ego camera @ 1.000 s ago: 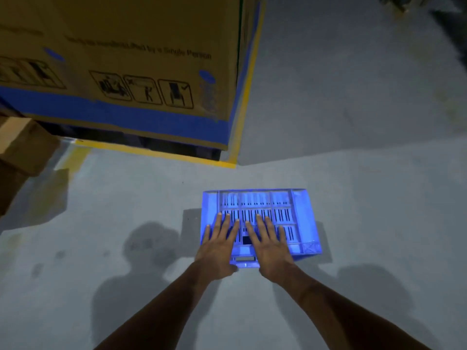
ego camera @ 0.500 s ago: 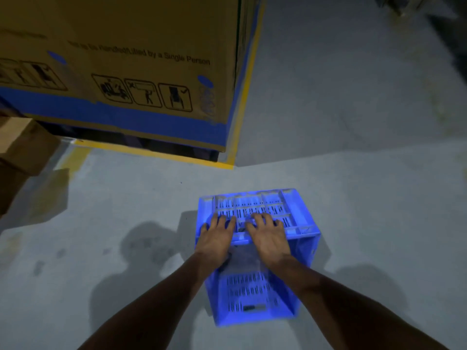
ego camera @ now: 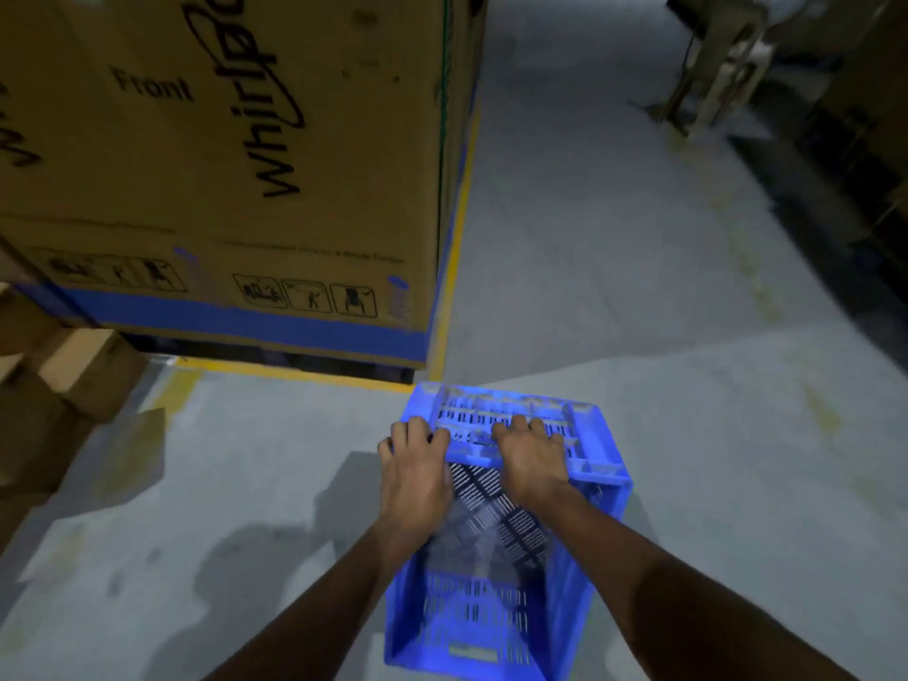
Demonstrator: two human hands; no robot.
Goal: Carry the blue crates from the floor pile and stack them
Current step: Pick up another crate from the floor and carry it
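One blue slotted plastic crate hangs tipped in front of me, its open side turned toward me and its far wall uppermost. My left hand and my right hand both curl over that upper wall, fingers through its slots, side by side. The crate is off the grey floor, held at about knee height. No other blue crate or stack shows in this view.
A tall brown cardboard appliance box with a blue band stands on a pallet just ahead on the left, edged by a yellow floor line. Smaller cardboard boxes sit at far left. An open grey aisle runs ahead; metal frames stand far right.
The crate lay flat on the floor under my palms; both hands gripped its far wall and tipped and lifted it toward me. My view has risen and tilted forward.
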